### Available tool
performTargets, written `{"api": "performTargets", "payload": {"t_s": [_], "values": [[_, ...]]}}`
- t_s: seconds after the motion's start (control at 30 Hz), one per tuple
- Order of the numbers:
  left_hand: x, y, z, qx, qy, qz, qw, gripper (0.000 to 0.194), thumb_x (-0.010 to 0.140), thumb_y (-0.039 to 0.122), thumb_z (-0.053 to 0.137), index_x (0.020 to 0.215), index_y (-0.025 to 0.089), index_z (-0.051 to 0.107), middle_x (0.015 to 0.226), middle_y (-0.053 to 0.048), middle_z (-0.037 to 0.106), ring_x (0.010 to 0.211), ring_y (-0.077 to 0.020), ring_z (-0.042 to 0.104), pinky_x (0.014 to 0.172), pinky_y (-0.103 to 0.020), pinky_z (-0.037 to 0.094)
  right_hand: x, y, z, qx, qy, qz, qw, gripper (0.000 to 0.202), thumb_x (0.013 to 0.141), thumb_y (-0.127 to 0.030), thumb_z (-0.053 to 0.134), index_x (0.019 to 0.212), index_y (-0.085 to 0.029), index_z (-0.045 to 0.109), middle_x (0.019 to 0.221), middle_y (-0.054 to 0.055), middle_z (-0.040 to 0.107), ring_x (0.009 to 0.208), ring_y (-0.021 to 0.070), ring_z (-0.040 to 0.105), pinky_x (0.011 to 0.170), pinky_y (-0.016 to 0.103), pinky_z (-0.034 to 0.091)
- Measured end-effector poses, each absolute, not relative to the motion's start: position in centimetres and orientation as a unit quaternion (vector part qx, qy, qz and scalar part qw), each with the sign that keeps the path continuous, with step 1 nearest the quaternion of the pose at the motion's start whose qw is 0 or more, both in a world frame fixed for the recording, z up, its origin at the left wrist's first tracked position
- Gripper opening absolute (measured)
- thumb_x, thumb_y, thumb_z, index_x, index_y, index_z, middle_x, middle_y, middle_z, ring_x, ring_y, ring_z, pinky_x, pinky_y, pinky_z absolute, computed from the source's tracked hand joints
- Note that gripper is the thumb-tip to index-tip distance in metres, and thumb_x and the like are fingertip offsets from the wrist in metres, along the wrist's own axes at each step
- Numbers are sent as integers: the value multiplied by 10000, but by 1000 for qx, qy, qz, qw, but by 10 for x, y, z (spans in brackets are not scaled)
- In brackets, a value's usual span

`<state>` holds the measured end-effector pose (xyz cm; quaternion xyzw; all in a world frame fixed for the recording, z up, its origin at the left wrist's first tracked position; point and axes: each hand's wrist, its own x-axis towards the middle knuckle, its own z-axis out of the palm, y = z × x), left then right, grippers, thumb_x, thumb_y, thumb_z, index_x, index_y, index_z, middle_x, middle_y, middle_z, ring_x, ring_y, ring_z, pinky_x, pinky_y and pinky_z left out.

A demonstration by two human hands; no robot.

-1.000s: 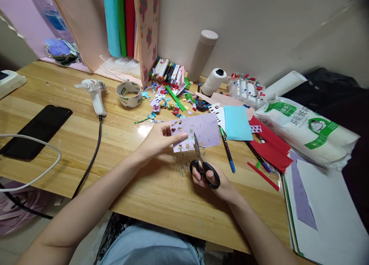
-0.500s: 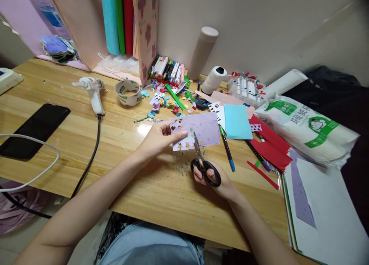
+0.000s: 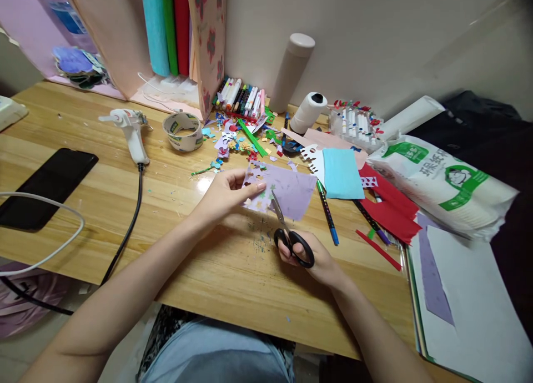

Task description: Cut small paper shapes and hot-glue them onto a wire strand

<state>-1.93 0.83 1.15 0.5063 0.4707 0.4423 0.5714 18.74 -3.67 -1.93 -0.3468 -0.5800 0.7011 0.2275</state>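
Head view showed the left hand [image 3: 225, 193] pinching a purple paper [image 3: 295, 193] by its left end, thumb on top and fingers partly hidden behind. The sheet was held above the wooden table [image 3: 233, 286], tilted, with star-shaped cutouts across its left part. The right hand [image 3: 318, 261] gripped scissors [image 3: 284, 223], its fingers curled around the black handles; the blades overlapped the sheet's lower edge (whether they touched it, I could not tell). Tiny clippings [image 3: 261, 238] lay on the tabletop below. Just right of the sheet rested a dark pen [image 3: 328, 213] with a blue end, near a light-blue paper [image 3: 343, 175]. Colourful scraps [image 3: 250, 141] were strewn beyond the hands, beside a tape roll [image 3: 183, 142], with a white glue gun [image 3: 132, 136] farther left.
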Motion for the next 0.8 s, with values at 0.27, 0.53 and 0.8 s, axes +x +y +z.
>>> {"api": "performTargets", "payload": {"t_s": [0.27, 0.53, 0.8], "values": [[-23, 11, 11, 528, 475, 430, 558, 245, 718, 368, 664, 680, 135, 596, 610, 32, 513, 556, -69, 435, 523, -193, 320, 187, -38, -22, -331, -582, 709, 222, 548, 780, -696, 454, 656, -163, 417, 567, -24, 394, 495, 85, 312, 470, 232, 231], [-20, 9, 8, 518, 442, 427, 595, 221, 703, 346, 685, 712, 135, 619, 627, 26, 548, 563, -70, 457, 530, -190, 338, 178, -44, -23, -313, -548, 739, 235, 580, 738, -739, 459, 700, -161, 429, 608, -22, 399, 521, 86, 323, 489, 229, 248], [-22, 10, 11, 515, 448, 415, 602, 258, 680, 367, 695, 735, 124, 627, 668, 1, 591, 584, -78, 485, 547, -189, 383, 182, -41, -23, -312, -554, 740, 219, 566, 750, -721, 469, 679, -161, 423, 592, -30, 377, 508, 80, 288, 477, 226, 226]]}}
